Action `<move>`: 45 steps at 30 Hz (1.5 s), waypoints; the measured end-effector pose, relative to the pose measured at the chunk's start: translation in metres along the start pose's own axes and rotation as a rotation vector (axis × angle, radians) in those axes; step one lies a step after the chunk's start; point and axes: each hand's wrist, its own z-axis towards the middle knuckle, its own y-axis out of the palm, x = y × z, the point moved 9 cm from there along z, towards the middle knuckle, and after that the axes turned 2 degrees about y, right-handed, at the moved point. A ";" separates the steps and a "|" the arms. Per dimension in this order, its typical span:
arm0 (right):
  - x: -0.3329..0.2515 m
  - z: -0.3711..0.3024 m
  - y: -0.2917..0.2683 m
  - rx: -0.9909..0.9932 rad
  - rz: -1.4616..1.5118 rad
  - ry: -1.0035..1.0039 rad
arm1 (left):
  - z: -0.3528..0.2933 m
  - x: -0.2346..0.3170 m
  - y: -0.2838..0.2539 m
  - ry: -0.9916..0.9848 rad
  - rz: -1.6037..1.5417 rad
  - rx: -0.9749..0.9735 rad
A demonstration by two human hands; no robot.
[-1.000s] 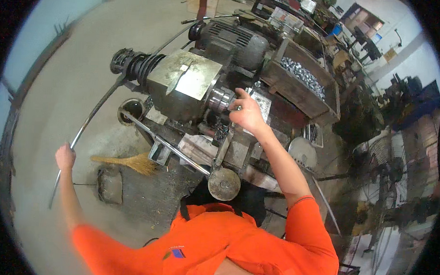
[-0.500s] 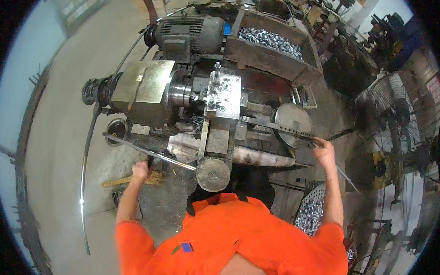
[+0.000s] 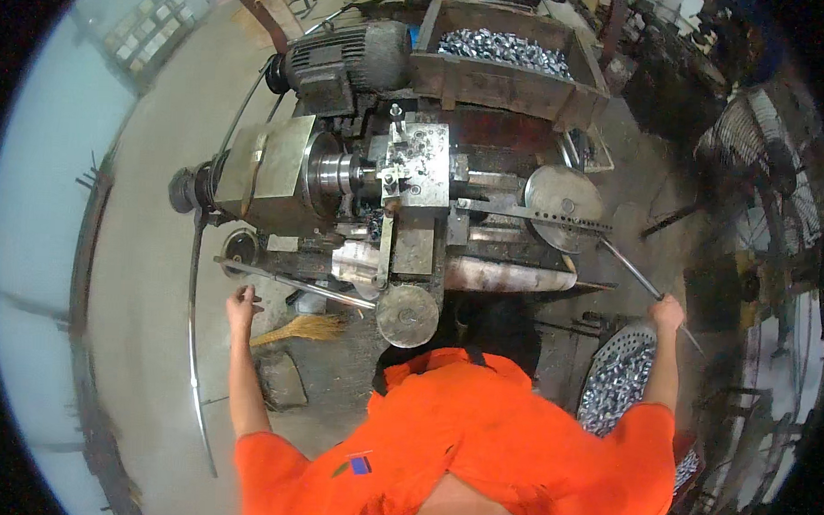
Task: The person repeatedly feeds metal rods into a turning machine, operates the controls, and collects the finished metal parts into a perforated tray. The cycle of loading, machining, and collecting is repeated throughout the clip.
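My right hand is closed round a thin metal lever rod, whose far end meets a flat bar with a row of holes by a large round disc. My left hand is raised near the free end of another long metal rod, apart from it. Its fingers look loosely bent and spread, with nothing plainly in them. That rod runs to a smaller round disc in front of me. Beyond is a lathe-like machine with a shiny chuck and a metal tool block.
A wooden box of small shiny metal parts stands behind the machine, beside a motor. A perforated basket of similar parts sits at my right. A straw broom lies at left. A fan stands far right.
My right hand has moved right and nearer me, with the lever rod swung out from the disc. My left hand has shifted slightly left and up. The whole view has tilted a little.
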 end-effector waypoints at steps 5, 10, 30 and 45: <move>-0.016 -0.093 0.000 0.031 0.169 -0.038 | -0.010 0.049 0.017 -0.165 -0.289 0.062; -0.059 -0.187 0.002 -0.127 0.580 -0.079 | 0.009 0.027 0.043 -0.012 -0.403 0.254; -0.069 -0.197 -0.022 -0.117 0.586 -0.104 | 0.006 0.039 0.047 -0.188 -0.164 0.089; -0.076 -0.019 -0.044 0.401 0.078 -0.030 | 0.008 0.005 0.042 -0.138 -0.572 0.100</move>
